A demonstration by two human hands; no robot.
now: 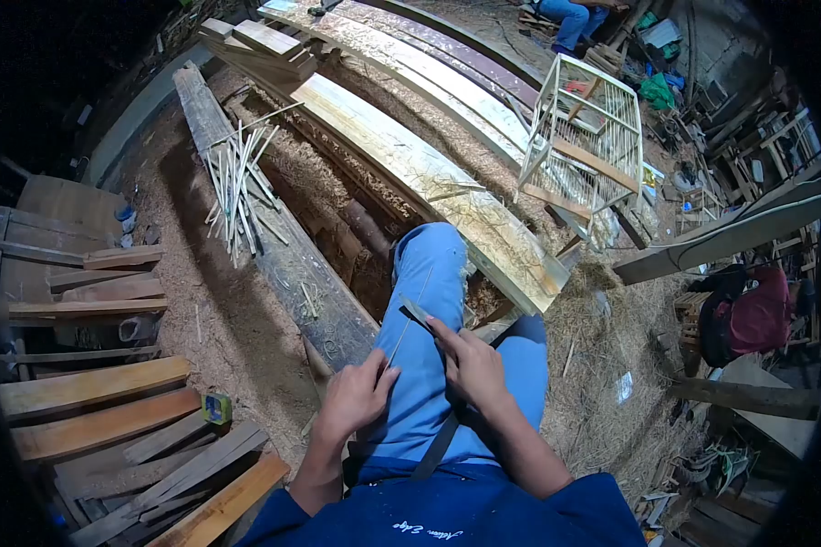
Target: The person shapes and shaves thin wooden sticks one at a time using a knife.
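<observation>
My left hand is closed, its thumb and fingers pinching a thin stick that points forward over my left thigh. My right hand is wrapped round a knife, its short dark blade sticking out past the index finger and lying across the stick. The knife's grip is hidden by the fingers. A dark flat strip runs from below the right hand across my lap. Ahead and left, a pile of thin pale sticks lies on a weathered plank.
A pale thick board stretches ahead of my knees. At the right stands a slatted wooden cage. Wood pieces and a yellow-black tape measure lie on my left. Shavings cover the ground. Another person's legs show at the far top.
</observation>
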